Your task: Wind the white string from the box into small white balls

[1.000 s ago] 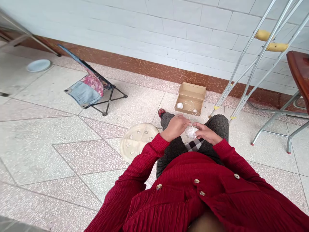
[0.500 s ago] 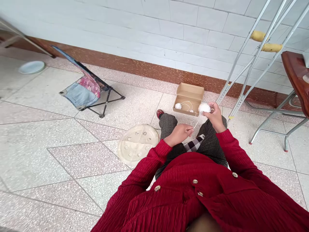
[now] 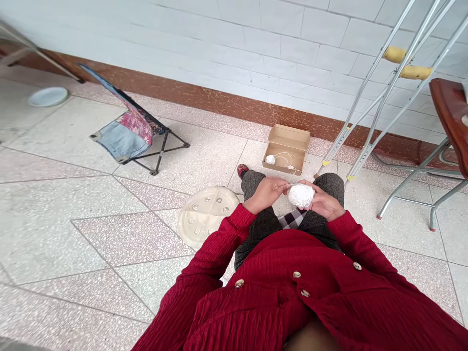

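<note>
Ball of yarn point(image 3: 301, 195), handling: likely light and soft, compressible, not slippery and not fragile; loose outer turns could slip if squeezed or rubbed.
Ball, where to hold: cup the rounded sides with light finger pressure; keep the side where the strand leaves uncovered.
Strand point(image 3: 293, 184): limp, thin and probably prone to tangling; best taken between thumb and forefinger, close to the ball.
Ball, appearance: white, slightly oval; turns lie side by side across its face.
Ball, position: between the two hands, above the gap between the legs point(image 3: 256, 222); nearer the body than the cardboard box point(image 3: 286, 139).
Left hand point(image 3: 269, 192): thumb and fingertips pressed together beside the ball, seemingly pinching the strand; exact contact too small to confirm.
Right hand point(image 3: 325, 202): fingers curved around the ball's right side, gripping it; undersides hidden.
</note>
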Demonstrator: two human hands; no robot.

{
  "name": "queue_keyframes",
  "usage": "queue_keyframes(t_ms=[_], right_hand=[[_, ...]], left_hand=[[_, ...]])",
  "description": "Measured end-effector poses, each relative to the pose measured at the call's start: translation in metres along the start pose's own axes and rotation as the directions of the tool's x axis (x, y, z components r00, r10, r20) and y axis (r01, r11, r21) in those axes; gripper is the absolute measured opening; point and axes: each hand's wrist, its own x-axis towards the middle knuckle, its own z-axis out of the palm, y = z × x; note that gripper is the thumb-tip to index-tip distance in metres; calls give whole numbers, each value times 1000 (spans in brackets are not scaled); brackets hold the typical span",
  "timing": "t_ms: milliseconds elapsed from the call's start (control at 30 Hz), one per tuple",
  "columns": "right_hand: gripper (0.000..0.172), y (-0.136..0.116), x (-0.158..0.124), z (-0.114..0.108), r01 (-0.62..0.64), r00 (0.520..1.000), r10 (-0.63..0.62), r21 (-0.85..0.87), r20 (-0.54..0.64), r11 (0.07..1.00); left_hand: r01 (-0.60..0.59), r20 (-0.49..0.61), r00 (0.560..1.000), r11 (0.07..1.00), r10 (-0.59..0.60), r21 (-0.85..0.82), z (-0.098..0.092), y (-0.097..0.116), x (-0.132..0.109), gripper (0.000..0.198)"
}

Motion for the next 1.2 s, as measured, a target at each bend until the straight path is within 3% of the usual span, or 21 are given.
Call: queue_keyframes(t_ms=[167, 333, 567, 633, 700, 733, 800, 867, 933, 1000, 1033, 1133, 1200], right_hand=[[55, -17, 4, 7, 93, 990, -88, 44, -114, 995], [46, -41, 12, 7, 283, 913, -280, -33, -296, 959], [36, -66, 24, 2, 372, 840, -428, -220, -334, 902], [42, -61, 33, -4, 346, 780, -512, -435, -360, 831], [47, -50, 41, -13, 245, 717, -607, -692, -342, 679], [47, -44, 43, -17, 180, 713, -629, -784, -312, 593], [45, -29, 42, -22, 86, 788, -557, -850, -262, 521], [44, -15, 36, -22, 27, 909, -340, -780, -241, 625], [42, -5, 28, -19, -50, 982, -75, -623, -174, 781], [44, 0, 24, -15, -117, 991, 75, -449, -110, 886], [45, -1, 24, -14, -120, 990, 84, -365, -114, 923], [45, -13, 33, -18, 3, 958, -28, -87, -286, 996], [40, -27, 40, -26, 124, 915, -77, 95, -396, 988]], left_hand=[[90, 15, 996, 973, -89, -213, 16, 1, 1, 45], [100, 59, 994, 971, -89, -217, 18, 3, -2, 46], [126, 97, 989, 969, -108, -214, 14, 3, -5, 45], [122, 151, 984, 971, -92, -206, 11, 8, -5, 42], [108, 188, 979, 978, -74, -179, 6, 13, -5, 40], [96, 187, 980, 984, -67, -152, 2, 14, -4, 39], [66, 143, 988, 995, -54, -80, -7, 13, 0, 38], [35, 64, 997, 999, -35, -5, -17, 8, 5, 36], [22, 17, 1000, 999, -22, 36, -24, 2, 9, 34], [23, 7, 1000, 999, -23, 39, -28, -1, 12, 33], [24, 9, 1000, 999, -25, 27, -29, -1, 13, 33], [19, 50, 999, 999, -17, -37, -27, 9, 9, 35], [17, 110, 994, 997, -8, -80, -22, 18, 2, 38]])
